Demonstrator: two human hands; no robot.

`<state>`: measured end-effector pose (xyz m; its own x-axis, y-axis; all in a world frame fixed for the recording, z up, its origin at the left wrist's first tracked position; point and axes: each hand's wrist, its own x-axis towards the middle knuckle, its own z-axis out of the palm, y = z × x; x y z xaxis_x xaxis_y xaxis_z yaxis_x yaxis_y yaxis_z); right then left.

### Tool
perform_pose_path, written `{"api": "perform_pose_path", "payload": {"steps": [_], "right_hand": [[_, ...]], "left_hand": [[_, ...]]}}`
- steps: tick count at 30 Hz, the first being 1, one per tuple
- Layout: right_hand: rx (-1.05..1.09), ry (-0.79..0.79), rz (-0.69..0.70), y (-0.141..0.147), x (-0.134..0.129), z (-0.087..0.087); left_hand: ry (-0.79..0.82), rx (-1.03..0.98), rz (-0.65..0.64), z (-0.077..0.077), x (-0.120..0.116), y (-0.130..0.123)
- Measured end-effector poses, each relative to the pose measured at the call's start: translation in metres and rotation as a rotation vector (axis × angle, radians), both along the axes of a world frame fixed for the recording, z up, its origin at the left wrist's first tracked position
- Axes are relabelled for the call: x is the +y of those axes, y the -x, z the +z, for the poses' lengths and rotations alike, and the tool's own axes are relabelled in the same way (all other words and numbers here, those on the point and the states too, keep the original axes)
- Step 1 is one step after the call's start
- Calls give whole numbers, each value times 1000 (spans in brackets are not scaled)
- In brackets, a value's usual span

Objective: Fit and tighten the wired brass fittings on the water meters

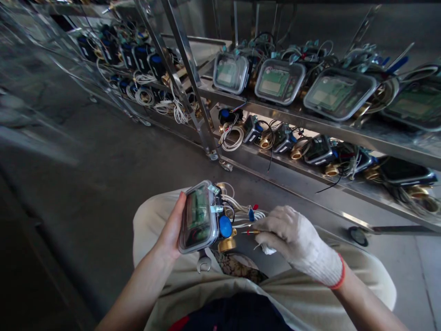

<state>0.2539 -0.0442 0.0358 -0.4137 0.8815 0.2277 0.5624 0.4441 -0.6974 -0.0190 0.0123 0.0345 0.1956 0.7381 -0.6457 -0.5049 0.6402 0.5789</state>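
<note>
Bare, my left hand [169, 230] grips the side of a meter [198, 216] with a clear cover, a green circuit board, a blue round cap and brass fittings. White cables [237, 209] with a red and a blue tag trail from its right side. My right hand [292, 239], in a white knitted glove with a red cuff, pinches a thin brass-coloured probe [251, 232] with a red band, its tip pointing left toward the meter's brass fitting. A crumpled white piece [268, 249] shows under the gloved fingers. Below the meter, a wrench [204, 261] lies near my lap.
Ahead, a wheeled metal rack [268, 108] carries covered meters [279, 82] on its upper shelf and more meters with brass fittings [319, 149] below. Another rack with meters [138, 57] stands at the left. A caster [358, 236] is just beyond my right knee.
</note>
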Motion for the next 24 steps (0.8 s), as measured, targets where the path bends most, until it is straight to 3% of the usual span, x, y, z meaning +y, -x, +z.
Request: {"api": "perform_pose_path", "payload": {"steps": [3,8,13,20,24], "right_hand": [[-188,-170,53,14,2,-12],[-283,-255,122,22,4,-24],[-273,-188,100,32,3,-25],[-328,-86,67,39,-2,-41],[-419,-157,56,36,-5,-45]], "left_hand": [[7,-33,-24,0,-1,0],[31,-63,-47,2,-4,-1],[73,-60,2,4,-5,-9],[68,-89,-6,-2,-7,-16],[70,-112,-50,-1,-9,-16]]}}
